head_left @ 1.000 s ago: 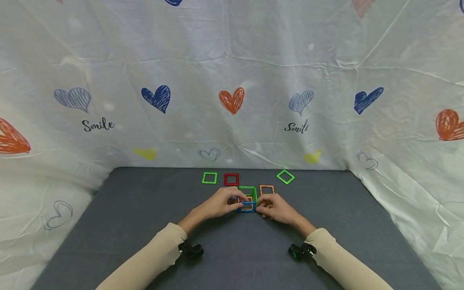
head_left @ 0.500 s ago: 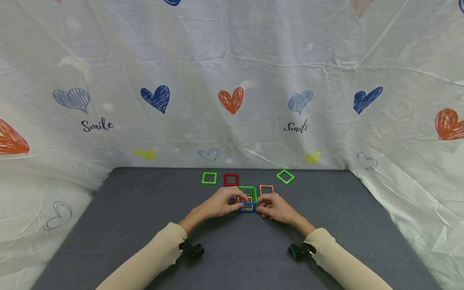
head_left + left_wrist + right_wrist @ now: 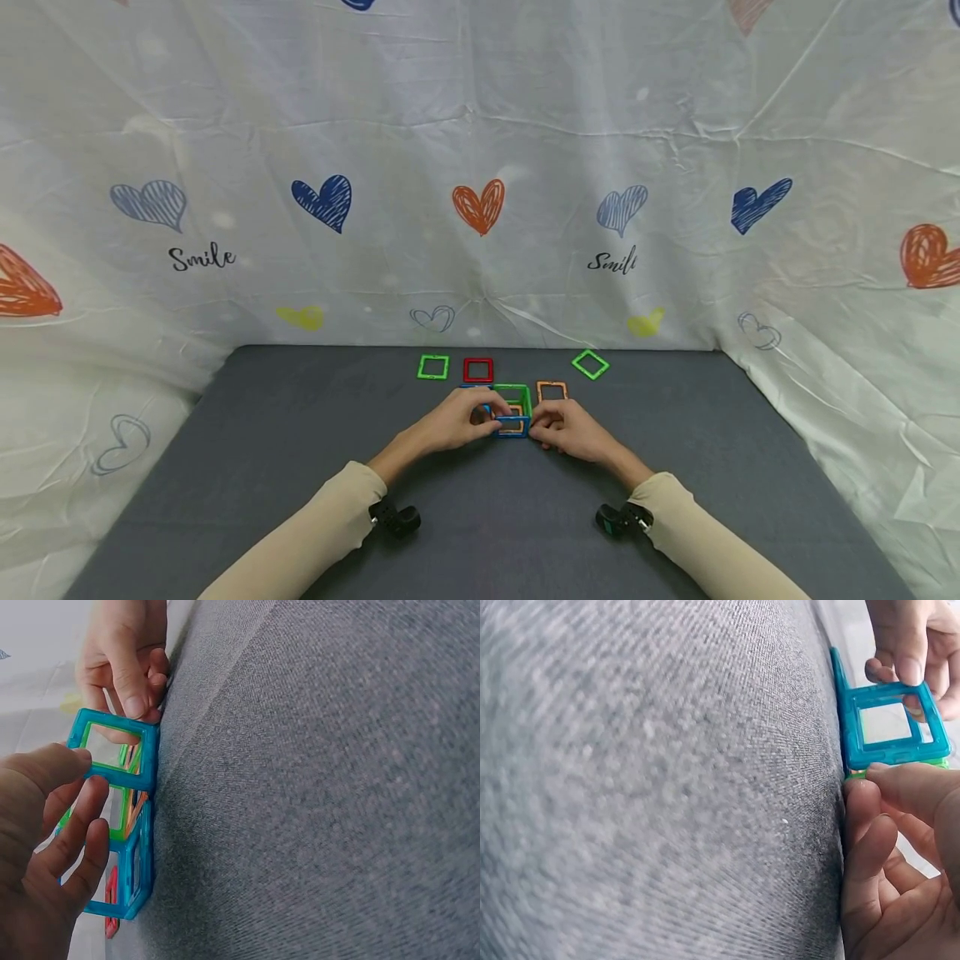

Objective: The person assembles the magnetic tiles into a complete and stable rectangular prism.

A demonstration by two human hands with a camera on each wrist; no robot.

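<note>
In the head view, an open box of square magnetic tiles stands mid-table, between both hands. My left hand [image 3: 456, 419] pinches the upright blue magnetic tile [image 3: 124, 778] at the box's front, thumb on its near edge. The green magnetic tile [image 3: 528, 402] forms the box's right wall. At that front right corner, my right hand [image 3: 570, 429] has curled fingers, with thumb and fingertip gripping the green edge; the exact contact is partly hidden. Inside shows an orange tile [image 3: 517, 410]. More blue tiles [image 3: 112, 909] adjoin the box on the left, mostly behind my left hand.
Loose on the grey table [image 3: 480, 533] lie a green tile [image 3: 433, 377], a red tile [image 3: 478, 380], an orange tile [image 3: 552, 384] and a tilted green tile [image 3: 591, 376]. A white cloth [image 3: 390, 250] with printed hearts hangs behind the table.
Both hands keep their places at the box. Only a sliver more of the blue tile behind my left hand shows now.
</note>
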